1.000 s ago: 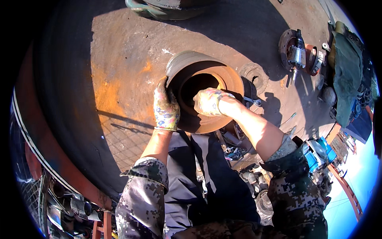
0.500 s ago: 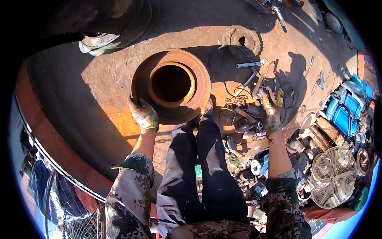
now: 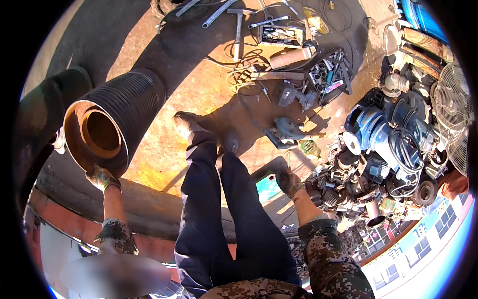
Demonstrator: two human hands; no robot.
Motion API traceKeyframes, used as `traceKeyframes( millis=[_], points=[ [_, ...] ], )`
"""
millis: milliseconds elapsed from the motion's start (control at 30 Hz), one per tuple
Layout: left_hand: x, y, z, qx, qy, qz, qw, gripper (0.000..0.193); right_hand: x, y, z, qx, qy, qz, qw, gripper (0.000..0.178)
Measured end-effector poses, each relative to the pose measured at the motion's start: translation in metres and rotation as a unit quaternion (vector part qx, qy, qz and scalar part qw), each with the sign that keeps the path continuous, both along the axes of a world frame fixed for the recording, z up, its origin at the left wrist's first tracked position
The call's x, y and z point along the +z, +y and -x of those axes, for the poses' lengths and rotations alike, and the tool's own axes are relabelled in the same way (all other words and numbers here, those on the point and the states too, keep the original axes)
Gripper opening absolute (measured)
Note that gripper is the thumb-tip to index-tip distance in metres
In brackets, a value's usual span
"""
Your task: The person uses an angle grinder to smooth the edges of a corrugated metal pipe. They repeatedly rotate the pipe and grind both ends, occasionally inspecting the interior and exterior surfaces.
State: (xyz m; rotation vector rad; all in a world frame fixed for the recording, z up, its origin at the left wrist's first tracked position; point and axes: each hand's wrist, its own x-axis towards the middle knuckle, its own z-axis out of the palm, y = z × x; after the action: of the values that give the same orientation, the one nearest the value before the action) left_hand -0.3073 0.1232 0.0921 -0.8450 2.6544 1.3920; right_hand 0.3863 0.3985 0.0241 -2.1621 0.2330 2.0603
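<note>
A tall rusty steel cylinder [image 3: 134, 99] with a ribbed outer wall stands at the left, its open top showing a smaller round opening inside. My left hand [image 3: 103, 178], in a patterned, soiled work glove, grips the near edge of its rim. My right hand [image 3: 289, 183], in a dark dirty glove, hangs low to the right of my legs, in shadow. Its fingers are dim and do not show clearly. Close beside it is a flat teal-green object [image 3: 269, 188] with a dark edge. A blue-grey power tool [image 3: 288, 130] lies on the ground beyond that hand.
A hammer [image 3: 238, 37], wrenches [image 3: 219, 12], tangled cable [image 3: 246, 72] and a box of small tools [image 3: 281, 36] lie ahead. A heap of metal parts and blue motors [image 3: 371, 122] fills the right, beside a fan guard [image 3: 450, 112]. A dark cylinder [image 3: 55, 99] stands far left.
The view has swung right and back, so the ribbed cylinder now sits farther left and shows its side. My left hand stays at its rim. My right hand has dropped from beside the tools toward my legs.
</note>
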Motion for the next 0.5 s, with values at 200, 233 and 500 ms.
traceKeyframes(
  millis=[200, 233, 500],
  points=[
    [-0.019, -0.028, 0.029, -0.076, -0.021, 0.133, 0.988, 0.051, -0.175, 0.011, -0.019, -0.399, 0.082, 0.006, 0.913, 0.040],
    [-0.021, 0.001, 0.014, -0.060, -0.062, 0.133, 0.987, 0.058, -0.199, 0.013, -0.035, -0.544, 0.107, 0.038, 0.832, 0.040],
    [0.023, 0.043, -0.010, -0.312, 0.096, 0.435, 0.839, 0.065, -0.234, -0.002, -0.030, 0.382, -0.243, -0.470, 0.758, 0.022]
  ],
)
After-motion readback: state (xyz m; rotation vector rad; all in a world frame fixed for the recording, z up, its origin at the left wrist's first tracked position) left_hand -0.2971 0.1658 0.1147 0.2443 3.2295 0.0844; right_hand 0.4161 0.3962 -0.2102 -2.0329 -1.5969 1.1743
